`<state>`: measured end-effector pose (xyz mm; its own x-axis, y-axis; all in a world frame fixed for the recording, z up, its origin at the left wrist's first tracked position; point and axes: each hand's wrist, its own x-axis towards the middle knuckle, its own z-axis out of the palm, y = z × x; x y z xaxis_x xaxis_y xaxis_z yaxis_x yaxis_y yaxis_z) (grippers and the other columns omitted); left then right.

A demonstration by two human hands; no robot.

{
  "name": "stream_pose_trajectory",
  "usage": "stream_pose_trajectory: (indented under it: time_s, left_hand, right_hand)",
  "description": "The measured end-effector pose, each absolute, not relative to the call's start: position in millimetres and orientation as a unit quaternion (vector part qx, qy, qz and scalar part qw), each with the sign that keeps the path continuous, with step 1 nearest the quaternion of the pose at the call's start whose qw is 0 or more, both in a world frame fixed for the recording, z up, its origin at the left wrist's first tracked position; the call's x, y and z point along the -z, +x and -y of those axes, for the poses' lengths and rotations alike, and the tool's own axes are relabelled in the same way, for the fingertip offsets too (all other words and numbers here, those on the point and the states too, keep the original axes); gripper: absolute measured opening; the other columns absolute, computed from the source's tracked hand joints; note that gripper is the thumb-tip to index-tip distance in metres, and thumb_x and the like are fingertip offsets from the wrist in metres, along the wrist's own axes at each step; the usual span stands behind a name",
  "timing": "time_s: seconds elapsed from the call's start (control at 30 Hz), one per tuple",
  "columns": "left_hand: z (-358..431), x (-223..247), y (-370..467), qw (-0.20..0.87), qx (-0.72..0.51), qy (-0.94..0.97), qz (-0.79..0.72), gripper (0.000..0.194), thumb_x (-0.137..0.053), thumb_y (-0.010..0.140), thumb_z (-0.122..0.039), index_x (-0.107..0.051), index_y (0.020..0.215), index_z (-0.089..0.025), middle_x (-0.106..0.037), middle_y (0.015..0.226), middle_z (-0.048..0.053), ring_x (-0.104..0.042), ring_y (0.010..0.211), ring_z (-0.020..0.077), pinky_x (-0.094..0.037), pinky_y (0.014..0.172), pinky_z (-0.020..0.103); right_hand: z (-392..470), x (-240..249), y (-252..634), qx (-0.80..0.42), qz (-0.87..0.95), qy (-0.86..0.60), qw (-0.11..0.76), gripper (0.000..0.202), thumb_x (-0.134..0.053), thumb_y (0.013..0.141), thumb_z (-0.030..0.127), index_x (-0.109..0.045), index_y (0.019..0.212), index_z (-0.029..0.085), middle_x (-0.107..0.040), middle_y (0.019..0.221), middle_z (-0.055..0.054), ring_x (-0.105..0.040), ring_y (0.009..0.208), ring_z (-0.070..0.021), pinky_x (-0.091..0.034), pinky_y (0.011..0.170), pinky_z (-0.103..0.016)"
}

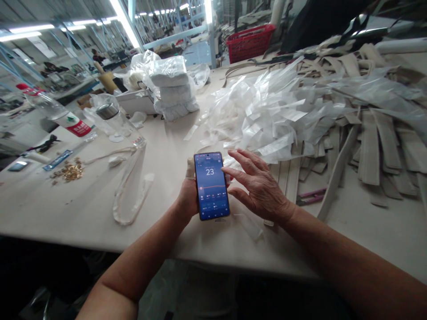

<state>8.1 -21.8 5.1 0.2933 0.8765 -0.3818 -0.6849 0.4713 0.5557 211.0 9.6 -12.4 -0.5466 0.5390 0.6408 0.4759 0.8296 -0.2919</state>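
Observation:
A smartphone (pixel 212 191) with a lit blue screen, showing a large "23", is held upright above the table. My left hand (pixel 189 193) wraps round it from behind and the left side; a beige covering is on the thumb. At the phone's right edge my right hand (pixel 255 184) hovers with fingers spread, the index fingertip at or very near the screen's side. Nothing is in that hand. Most of the left fingers are hidden behind the phone.
Clear plastic strips (pixel 263 115) heap beyond the phone, with beige fabric strips (pixel 373 146) to the right. At left are a plastic bottle (pixel 75 124), a glass bottle (pixel 123 124) and small brass-coloured pieces (pixel 68 171). Wrapped bundles (pixel 171 89) and a red basket (pixel 250 43) stand farther back.

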Motion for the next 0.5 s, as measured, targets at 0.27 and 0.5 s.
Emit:
stream_pose_trajectory:
  time_s: [0.27, 0.5]
  left_hand:
    - [21.5, -3.5, 6.9, 0.795, -0.495, 0.142, -0.322, 0.096, -0.021, 0.093, -0.082, -0.065, 0.132, -0.005, -0.077, 0.106, 0.022, -0.076, 0.1, 0.033, -0.059, 0.094, 0.044]
    - [22.1, -6.3, 7.9, 0.792, -0.493, 0.152, -0.328, 0.095, -0.011, 0.096, -0.078, -0.072, 0.113, -0.007, -0.078, 0.096, 0.021, -0.077, 0.086, 0.0284, -0.061, 0.081, 0.039]
  right_hand:
    - [-9.5, 11.5, 211.8, -0.052, 0.88, -0.295, 0.368, 0.057, -0.039, 0.105, 0.06, -0.068, 0.132, 0.019, -0.044, 0.16, -0.014, -0.033, 0.152, -0.0316, -0.03, 0.124, -0.054]
    - [-9.8, 12.4, 211.0, -0.043, 0.88, -0.285, 0.379, 0.06, -0.038, 0.105, 0.06, -0.069, 0.131, 0.015, -0.045, 0.158, -0.019, -0.035, 0.15, -0.0343, -0.033, 0.121, -0.056]
